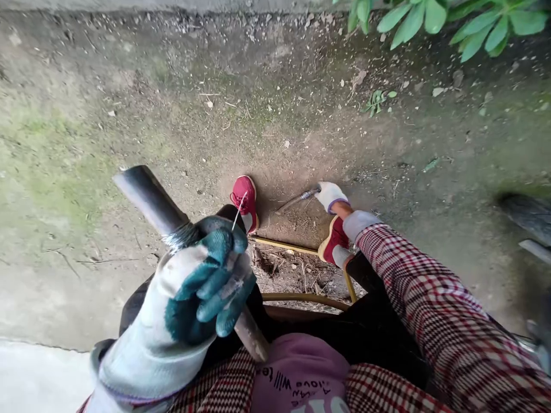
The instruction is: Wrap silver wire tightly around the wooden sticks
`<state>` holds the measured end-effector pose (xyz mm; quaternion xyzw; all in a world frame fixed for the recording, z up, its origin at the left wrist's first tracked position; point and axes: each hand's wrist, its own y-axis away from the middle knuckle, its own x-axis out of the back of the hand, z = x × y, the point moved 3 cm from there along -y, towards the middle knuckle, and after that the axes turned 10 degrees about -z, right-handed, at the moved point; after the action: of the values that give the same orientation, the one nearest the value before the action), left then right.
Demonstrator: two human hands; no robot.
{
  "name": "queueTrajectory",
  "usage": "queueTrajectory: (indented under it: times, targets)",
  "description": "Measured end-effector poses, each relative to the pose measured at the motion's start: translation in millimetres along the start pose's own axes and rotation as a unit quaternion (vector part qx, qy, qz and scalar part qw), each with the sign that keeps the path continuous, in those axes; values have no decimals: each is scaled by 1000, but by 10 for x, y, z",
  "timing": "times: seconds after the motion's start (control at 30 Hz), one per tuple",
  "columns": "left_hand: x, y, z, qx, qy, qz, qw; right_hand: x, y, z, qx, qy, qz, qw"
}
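Note:
My left hand point(206, 287), in a white glove with a teal palm, is closed around a dark grey pipe point(150, 198). Thin wire point(181, 236) is wound around the pipe just above the glove. A short pale wire end point(239, 211) sticks up by my fingers, and the pipe's brownish lower end shows below the hand. Down near the ground, my right hand point(330, 195), also in a white glove, is closed on a thin tapered tool point(295, 201) with a shiny metal band. Its tip points left, and the part inside the glove is hidden.
My red shoes point(244, 198) stand on bare soil with small stones. A yellow frame point(288, 245) lies between my legs, with dry twigs inside it. Green leaves point(408, 23) hang at top right. A dark object point(527, 215) is at the right edge.

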<state>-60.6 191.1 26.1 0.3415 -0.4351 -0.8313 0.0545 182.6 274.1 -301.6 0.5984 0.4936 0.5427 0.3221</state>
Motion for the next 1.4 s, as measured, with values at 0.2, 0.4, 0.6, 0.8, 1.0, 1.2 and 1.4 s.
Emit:
queueTrajectory:
  times: [0.2,0.4,0.6,0.8,1.0,1.2,1.4]
  targets:
    - [65,70,-70,36,45,-45,997,-330,-399,-253,-5,67,-3,998]
    - [148,95,-103,24,83,-88,992,-525,-406,-97,-23,35,-10,999]
    - [53,-20,-62,-73,23,-85,993,-312,-151,100,-36,-109,23,993]
    - [67,-108,18,-163,-11,-20,986,485,500,-217,81,-301,78,947]
    - [147,-23,-104,-204,-56,-26,977,853,1917,-664,254,-380,130,880]
    - [-4,484,-242,-303,-97,-54,947,313,3242,-997,450,-570,36,686]
    - [-286,888,-384,-359,-190,-163,899,-313,3762,-1252,520,-546,1,657]
